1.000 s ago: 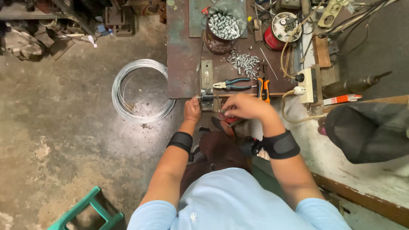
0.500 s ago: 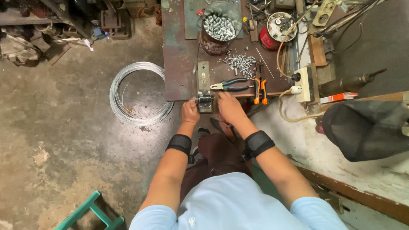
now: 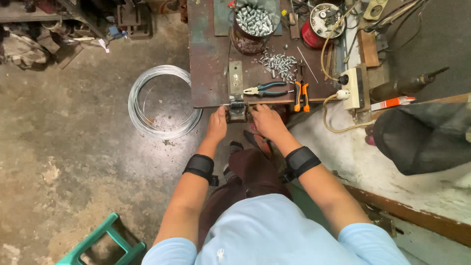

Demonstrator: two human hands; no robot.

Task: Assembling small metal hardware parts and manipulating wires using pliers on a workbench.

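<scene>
A small metal bending jig point(image 3: 237, 103) is fixed to the front edge of a rusty steel worktable point(image 3: 208, 59). My left hand point(image 3: 217, 123) grips the jig's left side, where a thin steel wire runs in. On the jig's right side, my right hand point(image 3: 265, 120) is closed against it; what the fingers hold is hidden. Both wrists wear black bands.
A coil of steel wire point(image 3: 163, 102) lies on the concrete floor at left. On the table are blue-handled pliers point(image 3: 267, 90), orange-handled cutters point(image 3: 300, 96), a heap of small metal pieces point(image 3: 278, 64) and a tin full of them point(image 3: 253, 22). A green stool point(image 3: 100, 244) stands at bottom left.
My right hand has come down from over the cutters to the jig's right side. My left hand has stayed at the jig.
</scene>
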